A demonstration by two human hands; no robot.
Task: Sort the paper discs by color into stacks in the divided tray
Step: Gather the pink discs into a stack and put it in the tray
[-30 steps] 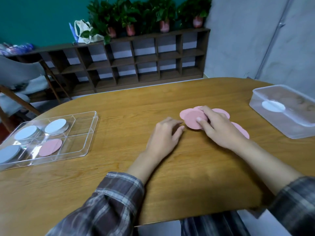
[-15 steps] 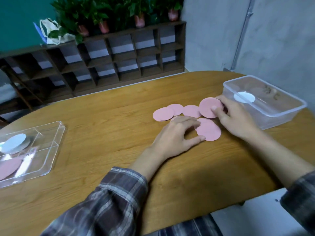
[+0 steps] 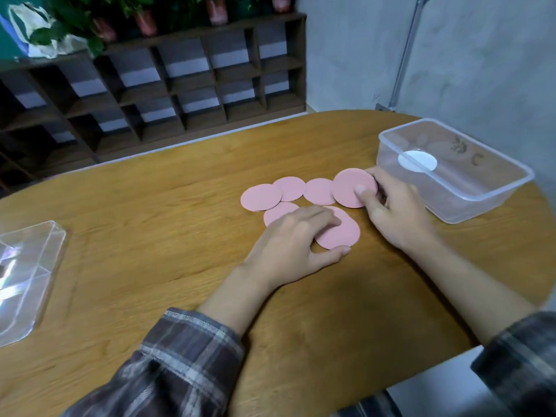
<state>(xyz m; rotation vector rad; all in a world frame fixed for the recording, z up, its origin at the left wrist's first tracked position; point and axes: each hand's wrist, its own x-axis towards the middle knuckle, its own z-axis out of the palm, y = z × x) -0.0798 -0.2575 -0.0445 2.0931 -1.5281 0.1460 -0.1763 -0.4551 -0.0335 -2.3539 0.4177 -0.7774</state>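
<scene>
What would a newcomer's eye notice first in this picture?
The pink paper discs spread in the middle of the wooden table draw the eye: the right hand pinches the rightmost disc, the left hand rests on the nearest disc. At right stands a clear plastic box holding a white disc.

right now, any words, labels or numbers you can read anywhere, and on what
No readable text anywhere.
Clear box: dark marks, too blurred to read.
White circle at the box: no print visible.
Pink discs: blank.
</scene>
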